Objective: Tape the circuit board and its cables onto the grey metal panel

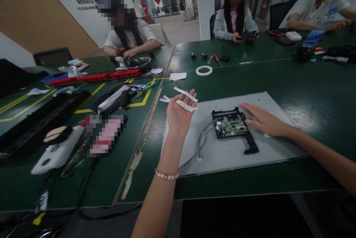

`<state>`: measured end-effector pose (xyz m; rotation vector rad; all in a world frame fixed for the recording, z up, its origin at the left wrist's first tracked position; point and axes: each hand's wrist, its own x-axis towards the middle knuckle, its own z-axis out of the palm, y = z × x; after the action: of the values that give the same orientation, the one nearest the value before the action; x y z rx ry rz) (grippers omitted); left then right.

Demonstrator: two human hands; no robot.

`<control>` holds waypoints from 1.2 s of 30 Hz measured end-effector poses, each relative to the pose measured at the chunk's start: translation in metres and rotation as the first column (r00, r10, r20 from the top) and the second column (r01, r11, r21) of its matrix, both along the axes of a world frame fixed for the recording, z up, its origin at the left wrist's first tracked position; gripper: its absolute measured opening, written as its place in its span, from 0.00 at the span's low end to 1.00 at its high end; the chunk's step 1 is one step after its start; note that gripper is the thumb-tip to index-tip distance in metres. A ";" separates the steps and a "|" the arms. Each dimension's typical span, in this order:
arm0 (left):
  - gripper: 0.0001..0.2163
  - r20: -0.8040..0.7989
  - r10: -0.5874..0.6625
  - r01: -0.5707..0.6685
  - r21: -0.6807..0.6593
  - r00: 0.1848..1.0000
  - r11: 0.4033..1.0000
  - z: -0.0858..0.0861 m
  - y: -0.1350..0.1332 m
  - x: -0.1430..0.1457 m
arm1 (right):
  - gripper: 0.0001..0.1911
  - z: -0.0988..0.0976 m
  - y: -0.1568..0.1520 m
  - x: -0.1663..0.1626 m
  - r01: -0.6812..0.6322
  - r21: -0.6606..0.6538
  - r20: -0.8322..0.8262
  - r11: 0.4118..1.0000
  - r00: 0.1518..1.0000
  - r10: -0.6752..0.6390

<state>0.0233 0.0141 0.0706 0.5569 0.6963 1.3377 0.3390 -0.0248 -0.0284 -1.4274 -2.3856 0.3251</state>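
My left hand (182, 113) is turned palm up over the left side of a grey panel (222, 165), its fingers loosely extended. Narrow white tape strips (185, 105) lie across its fingers and palm, and another sticks out past the thumb side. On the panel rests a black plastic bracket (251, 145) carrying a green circuit board (232, 127). Grey cables (200, 141) run from the board's left side toward the panel's front edge. My right hand (264, 119) is stretched out with fingers apart at the bracket's right side; whether it touches the bracket I cannot tell.
A white tape roll (204, 70) and a red-handled screwdriver (217, 58) lie farther back. To the left are a long black tray (41, 123), a white device (57, 151), a phone (107, 136) and a red strip (94, 77). Several people sit across the table.
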 end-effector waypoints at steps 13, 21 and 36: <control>0.09 -0.045 0.073 -0.072 0.038 0.996 0.997 0.001 -0.002 0.005 | 0.32 -0.008 -0.004 -0.006 0.089 0.106 0.135 0.990 0.986 -0.103; 0.10 -0.018 0.011 -0.012 -0.021 1.000 1.000 -0.002 -0.001 0.006 | 0.32 -0.013 -0.009 0.005 0.153 0.104 0.146 0.983 0.975 -0.167; 0.09 -0.030 -0.009 0.009 0.005 0.999 1.000 -0.009 0.002 0.006 | 0.38 0.003 -0.017 0.009 0.122 -0.078 -0.174 0.989 0.976 -0.134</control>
<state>0.0290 0.0157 0.0616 0.5847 0.7147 1.3251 0.3484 -0.0415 -0.0258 -1.5049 -2.1475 0.4829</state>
